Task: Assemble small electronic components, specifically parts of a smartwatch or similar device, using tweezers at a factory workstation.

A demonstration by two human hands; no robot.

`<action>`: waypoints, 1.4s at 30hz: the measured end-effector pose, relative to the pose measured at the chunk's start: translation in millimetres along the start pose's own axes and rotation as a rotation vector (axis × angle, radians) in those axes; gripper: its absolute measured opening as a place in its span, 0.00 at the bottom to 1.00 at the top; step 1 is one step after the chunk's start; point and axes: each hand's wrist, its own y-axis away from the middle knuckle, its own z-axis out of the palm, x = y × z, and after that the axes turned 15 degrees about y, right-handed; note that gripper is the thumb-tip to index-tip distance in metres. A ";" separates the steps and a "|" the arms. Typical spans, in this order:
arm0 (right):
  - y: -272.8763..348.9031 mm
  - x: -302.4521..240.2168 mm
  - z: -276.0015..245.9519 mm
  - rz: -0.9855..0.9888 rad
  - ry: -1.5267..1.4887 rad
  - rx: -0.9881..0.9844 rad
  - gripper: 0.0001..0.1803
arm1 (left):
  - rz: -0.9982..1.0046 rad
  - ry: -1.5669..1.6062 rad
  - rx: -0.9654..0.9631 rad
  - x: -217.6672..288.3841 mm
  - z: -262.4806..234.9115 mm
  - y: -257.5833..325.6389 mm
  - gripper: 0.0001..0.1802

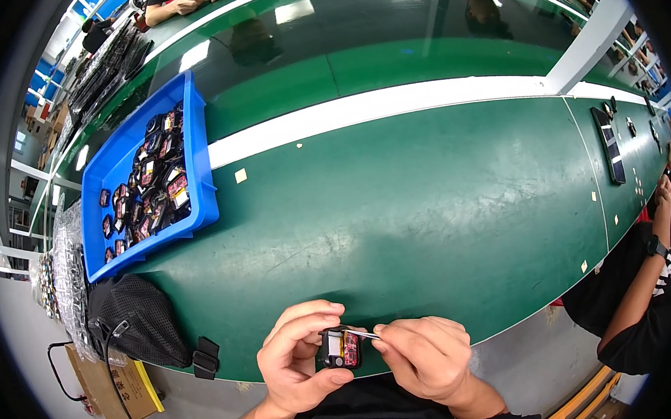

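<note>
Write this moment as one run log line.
left hand: holds small black device | right hand: thin metal tool at device | blue bin: similar devices

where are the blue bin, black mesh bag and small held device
Blue bin [200, 153], head view: its right wall.
Black mesh bag [145, 315], head view: mesh side.
Small held device [340, 348], head view: its open face.

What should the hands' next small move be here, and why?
Probably a slight, careful nudge of the slim silver metal tool by the right hand, with the left hand bracing the small black open device. The tool's tip is at the device's upper edge, near its exposed red board; whether it touches is too small to tell.
</note>
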 end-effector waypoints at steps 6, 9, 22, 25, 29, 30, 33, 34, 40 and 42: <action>3.0 2.3 0.6 -0.001 -0.013 0.010 0.10 | 0.025 0.005 -0.029 0.6 2.0 -2.6 0.35; 4.2 4.5 0.1 -0.044 -0.014 0.000 0.13 | 0.038 0.025 -0.015 1.6 3.9 -2.5 0.34; 4.5 3.0 3.5 -0.043 0.012 -0.004 0.12 | 0.021 0.003 -0.001 -1.9 0.8 0.5 0.35; 2.7 3.5 4.6 -0.053 0.041 -0.018 0.12 | 0.033 0.013 -0.002 -3.3 -0.2 -1.5 0.35; -0.7 1.9 6.0 -0.038 0.008 -0.035 0.11 | 0.032 0.040 0.017 2.1 3.0 -1.9 0.35; -1.0 1.4 6.7 -0.048 -0.007 -0.030 0.11 | 0.043 0.026 0.021 2.1 3.7 -3.0 0.35; -0.2 1.7 4.0 -0.018 -0.037 -0.006 0.10 | 0.123 0.074 0.066 4.5 0.7 -8.1 0.35; 1.9 1.2 2.6 0.023 -0.036 0.007 0.09 | 0.090 0.104 0.102 6.3 -3.8 -7.1 0.35; 2.8 -1.1 3.5 0.031 -0.040 0.025 0.08 | 0.223 -0.106 0.314 43.2 -20.9 -22.7 0.42; 1.9 -4.3 2.9 0.035 -0.026 0.034 0.08 | 0.274 -0.166 0.341 55.2 -35.9 -33.5 0.43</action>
